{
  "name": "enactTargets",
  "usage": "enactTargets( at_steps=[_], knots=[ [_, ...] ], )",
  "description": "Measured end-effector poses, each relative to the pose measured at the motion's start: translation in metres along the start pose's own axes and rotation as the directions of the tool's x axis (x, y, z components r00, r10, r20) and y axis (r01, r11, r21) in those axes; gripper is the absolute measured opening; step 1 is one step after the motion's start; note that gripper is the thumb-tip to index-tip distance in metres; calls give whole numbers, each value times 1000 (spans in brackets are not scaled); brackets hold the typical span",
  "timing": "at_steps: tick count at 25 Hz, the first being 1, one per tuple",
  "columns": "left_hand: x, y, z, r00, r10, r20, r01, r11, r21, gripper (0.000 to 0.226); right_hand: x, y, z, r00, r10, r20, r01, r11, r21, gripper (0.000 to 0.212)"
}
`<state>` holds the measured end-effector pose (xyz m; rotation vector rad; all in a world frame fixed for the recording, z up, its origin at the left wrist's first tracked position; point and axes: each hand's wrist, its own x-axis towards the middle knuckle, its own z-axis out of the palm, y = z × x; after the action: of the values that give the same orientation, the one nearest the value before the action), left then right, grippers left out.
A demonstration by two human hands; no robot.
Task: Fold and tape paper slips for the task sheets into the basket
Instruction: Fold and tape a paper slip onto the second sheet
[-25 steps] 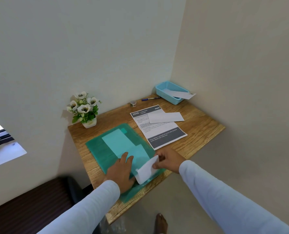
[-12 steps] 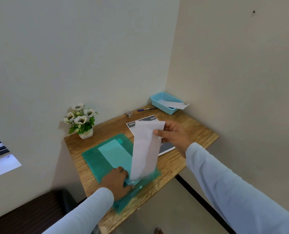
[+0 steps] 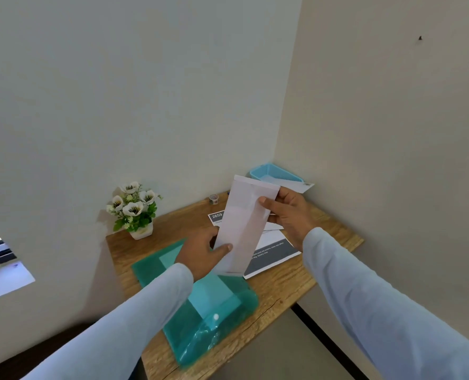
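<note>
Pinching the paper slip [image 3: 244, 226] upright above the tabletop [image 3: 282, 292], with left hand [image 3: 200, 253] low and right hand [image 3: 288, 215] at the top corner, fingers [image 3: 223, 248] clamped on both ends. Needs edges matched squarely, a firm crease, then tape, then the blue basket [image 3: 256, 174] at the back.

Matt white paper slip [image 3: 244, 229] — grained wood table [image 3: 277, 292] — glossy green plastic folder [image 3: 214, 319].

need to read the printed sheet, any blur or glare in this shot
Head view: on the printed sheet only "2659" reads, finer text is blurred; head view: glare streaks the near end of the green folder; head view: wide-lens stretch toward the edges.
</note>
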<state>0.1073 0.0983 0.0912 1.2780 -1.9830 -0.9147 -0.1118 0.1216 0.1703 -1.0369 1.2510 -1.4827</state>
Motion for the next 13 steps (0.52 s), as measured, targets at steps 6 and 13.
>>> enactTargets(
  at_steps=[6, 13],
  knots=[
    [41, 4, 5, 975, -198, -97, 166, 949, -267, 28, 27, 21, -10, 1000, -12, 0, 10, 865, -501, 79],
    [105, -6, 16, 831, -554, -55, 385, 643, -662, 29, 35, 68, -6, 890, 300, 342, 160, 497, -853, 101]
  ],
)
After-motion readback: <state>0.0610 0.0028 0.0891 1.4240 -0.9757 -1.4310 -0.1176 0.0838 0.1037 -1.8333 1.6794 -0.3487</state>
